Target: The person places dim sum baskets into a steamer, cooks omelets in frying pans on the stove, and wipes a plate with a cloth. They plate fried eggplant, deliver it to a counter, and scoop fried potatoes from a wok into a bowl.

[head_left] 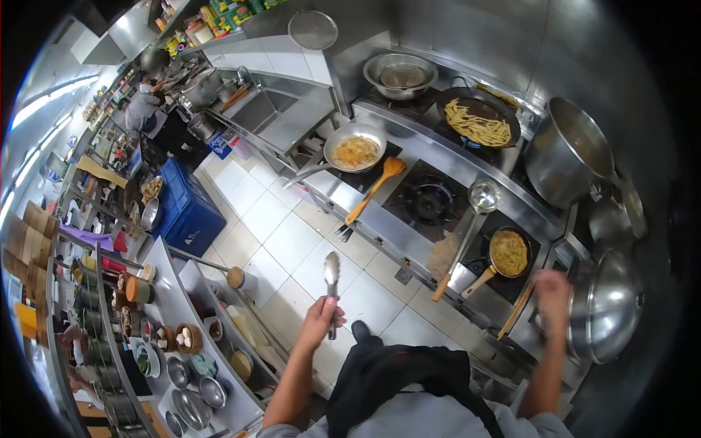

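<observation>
My left hand [320, 321] is closed around a pair of metal tongs [331, 274], held upright above the tiled floor. My right hand [553, 292] is blurred at the stove's right end, beside a large steel dome [604, 306]; its fingers are too smeared to read. Left of it sits a small frying pan [509, 252] with a yellow, egg-like round inside. A ladle [483, 197] with a wooden handle lies across the stove near that pan. A wooden spatula [392, 168] rests by a pan [355, 148] of bubbling oil with golden food in it.
At the back of the stove, a dark pan [478, 123] holds fries over a blue flame. A tall pot [569, 142] stands at right. Left are a shelf counter [164, 255] with bowls and a blue bin [188, 208]. Two people [142, 109] stand farther back.
</observation>
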`<state>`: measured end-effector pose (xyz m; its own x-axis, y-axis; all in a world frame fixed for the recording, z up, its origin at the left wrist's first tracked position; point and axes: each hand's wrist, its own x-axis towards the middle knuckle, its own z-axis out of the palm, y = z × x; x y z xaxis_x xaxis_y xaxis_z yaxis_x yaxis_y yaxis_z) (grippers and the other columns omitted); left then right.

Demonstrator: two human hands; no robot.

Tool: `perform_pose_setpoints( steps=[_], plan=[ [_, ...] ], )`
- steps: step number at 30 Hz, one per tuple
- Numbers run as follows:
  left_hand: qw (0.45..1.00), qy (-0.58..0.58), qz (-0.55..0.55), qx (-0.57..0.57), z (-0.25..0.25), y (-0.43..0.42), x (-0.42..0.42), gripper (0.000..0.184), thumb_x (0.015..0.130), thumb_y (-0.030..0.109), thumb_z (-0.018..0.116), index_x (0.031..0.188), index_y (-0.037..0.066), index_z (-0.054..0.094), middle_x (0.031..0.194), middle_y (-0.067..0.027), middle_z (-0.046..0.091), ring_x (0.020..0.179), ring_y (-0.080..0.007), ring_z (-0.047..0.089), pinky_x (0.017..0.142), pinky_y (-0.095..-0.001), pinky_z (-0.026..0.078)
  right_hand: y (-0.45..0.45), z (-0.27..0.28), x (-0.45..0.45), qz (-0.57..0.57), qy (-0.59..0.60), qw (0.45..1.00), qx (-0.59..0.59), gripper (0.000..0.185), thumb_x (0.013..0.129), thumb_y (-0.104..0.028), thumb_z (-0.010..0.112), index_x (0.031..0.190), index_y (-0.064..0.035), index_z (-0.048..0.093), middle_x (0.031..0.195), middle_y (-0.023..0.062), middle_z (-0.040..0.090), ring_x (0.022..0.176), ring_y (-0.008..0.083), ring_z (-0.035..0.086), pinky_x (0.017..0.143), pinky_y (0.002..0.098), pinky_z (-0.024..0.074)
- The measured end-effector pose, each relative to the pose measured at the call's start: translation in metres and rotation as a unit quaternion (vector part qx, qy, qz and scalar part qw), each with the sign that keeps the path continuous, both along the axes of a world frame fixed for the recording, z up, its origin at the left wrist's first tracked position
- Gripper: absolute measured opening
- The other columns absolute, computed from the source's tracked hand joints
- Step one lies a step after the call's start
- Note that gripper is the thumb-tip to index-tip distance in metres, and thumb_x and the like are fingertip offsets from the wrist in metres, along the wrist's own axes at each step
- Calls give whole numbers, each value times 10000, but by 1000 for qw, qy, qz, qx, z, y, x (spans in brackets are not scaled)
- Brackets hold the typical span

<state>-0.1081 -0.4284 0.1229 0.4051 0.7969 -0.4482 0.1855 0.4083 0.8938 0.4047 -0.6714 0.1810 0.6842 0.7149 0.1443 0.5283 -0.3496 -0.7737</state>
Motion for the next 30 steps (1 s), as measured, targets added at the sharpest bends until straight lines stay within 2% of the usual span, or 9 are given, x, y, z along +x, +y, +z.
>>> perform_pose_setpoints(
  steps=[2, 5, 8, 13, 14, 16, 17, 19, 30],
  plan=[
    [998, 2, -34, 53, -5, 19, 3, 444, 1047, 381, 440, 1204, -26, 528, 957, -95, 672, 845, -150, 639, 782, -292, 516, 88, -21, -121, 124, 161, 969, -138, 256, 887, -224, 682, 1085, -65, 710, 974, 45, 692, 880, 151, 633, 815, 304, 513],
    [986, -13, -66, 155, -16, 46, 25, 384, 1047, 324, 458, 1171, -30, 534, 1080, -100, 694, 936, -135, 597, 847, -278, 478, 167, -55, -247, 370, 254, 888, -99, 736, 828, -226, 776, 1454, -78, 419, 1229, 107, 598, 1057, 214, 598, 880, 352, 506],
    [989, -65, -95, 89, 3, 72, 61, 364, 1028, 296, 510, 1185, -30, 546, 1129, -114, 678, 1052, -156, 595, 904, -296, 479, 222, -87, -319, 310, 406, 858, 48, 653, 844, -163, 756, 1411, -60, 449, 1131, 123, 613, 991, 191, 607, 837, 302, 505],
    [851, -26, -365, 378, -10, 157, 99, 479, 959, 292, 634, 1319, -9, 540, 1138, -195, 657, 1075, -297, 637, 897, -340, 506, 260, -84, -294, 93, 523, 847, 6, 251, 915, -119, 525, 1155, -50, 545, 663, -8, 447, 506, 99, 436, 478, 308, 436],
    [885, -53, -373, 273, 1, 189, 107, 431, 929, 273, 674, 1262, 8, 605, 1143, -197, 667, 1065, -311, 649, 913, -356, 504, 264, -82, -283, 80, 517, 852, -2, 267, 886, -136, 515, 1135, -50, 551, 610, -29, 397, 467, 86, 389, 475, 304, 429],
    [887, -24, -261, 381, -32, 263, 135, 232, 911, 205, 676, 1063, 35, 715, 996, -157, 725, 895, -307, 701, 811, -362, 537, 266, -100, -256, 29, 529, 848, -22, 275, 866, -106, 502, 1132, -61, 548, 612, -41, 394, 463, 81, 383, 472, 298, 419],
    [878, 138, -237, 393, -36, 303, 153, 144, 888, 148, 667, 963, 49, 741, 898, -158, 722, 800, -350, 688, 723, -400, 548, 268, -110, -246, 24, 531, 847, -20, 275, 866, -106, 502, 1132, -61, 548, 612, -41, 394, 463, 81, 383, 472, 298, 419],
    [798, 144, -171, 560, -51, 378, 193, 115, 854, 121, 669, 921, 72, 749, 841, -161, 711, 763, -380, 665, 692, -445, 541, 278, -130, -227, -36, 551, 834, -5, 258, 871, -113, 508, 1123, -72, 546, 610, -43, 382, 450, 82, 360, 470, 293, 410],
    [479, 337, -434, 685, -167, 541, 342, 139, 823, 235, 639, 833, 142, 743, 891, -64, 679, 935, -249, 633, 798, -418, 487, 324, -132, -178, -223, 534, 814, 48, 212, 878, -94, 515, 1077, -49, 574, 569, -47, 362, 417, 74, 328, 432, 284, 401]
  ],
)
